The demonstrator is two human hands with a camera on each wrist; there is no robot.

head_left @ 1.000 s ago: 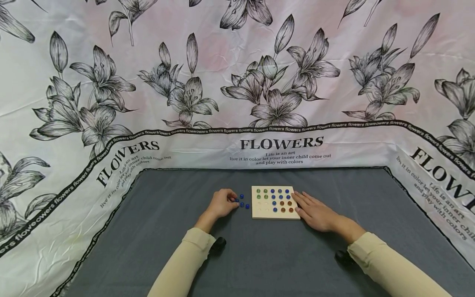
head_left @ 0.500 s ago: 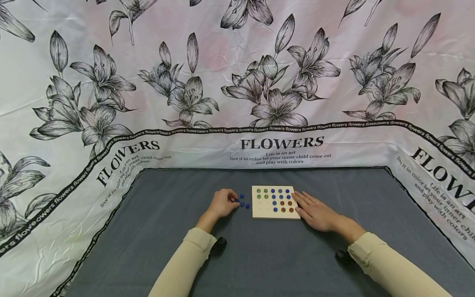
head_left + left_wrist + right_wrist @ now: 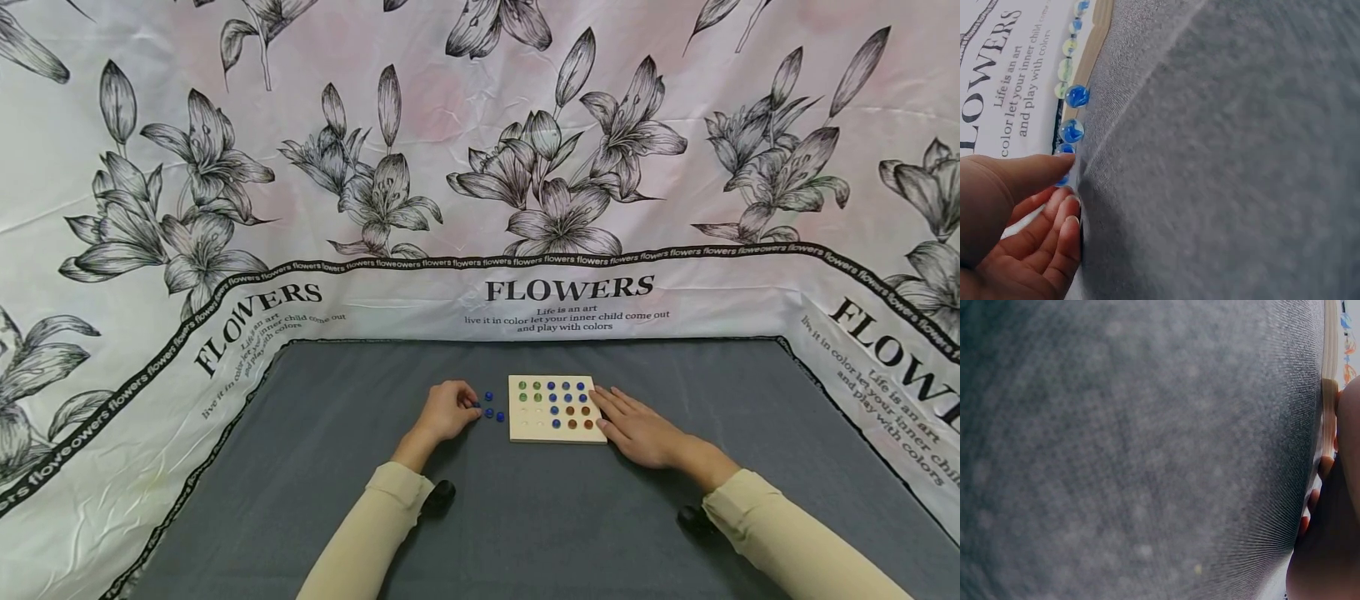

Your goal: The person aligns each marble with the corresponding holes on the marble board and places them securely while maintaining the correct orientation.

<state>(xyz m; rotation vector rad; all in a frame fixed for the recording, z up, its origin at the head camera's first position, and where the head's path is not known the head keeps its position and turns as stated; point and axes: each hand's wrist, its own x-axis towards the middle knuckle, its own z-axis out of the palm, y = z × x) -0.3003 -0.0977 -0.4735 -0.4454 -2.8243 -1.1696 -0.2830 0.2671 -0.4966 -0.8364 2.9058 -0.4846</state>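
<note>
My left hand [image 3: 447, 409] is beside a small group of blue marbles on the grey cloth, left of a pale wooden board. Its thumb and fingertips pinch one blue marble [image 3: 1062, 180], partly hidden by the thumb in the left wrist view. Three other loose marbles lie just beyond the fingertips, the nearest to the board being a blue marble [image 3: 500, 417]. The wooden board [image 3: 531, 435] carries green, blue and orange-brown marbles in rows, with bare hollows at its front left. Fingers extended, my right hand [image 3: 640, 429] rests against the board's right edge.
Grey cloth [image 3: 525, 517] covers the table around the board. Behind it rises a white and pink flower-printed sheet [image 3: 420, 308] with lettering, which also borders both sides. A black wrist device [image 3: 441, 497] sits under the left cuff, another black device [image 3: 696, 520] by the right.
The left hand has shifted very slightly to the left with the marble at its fingertips. The right hand, the board and the other loose marbles have stayed in place.
</note>
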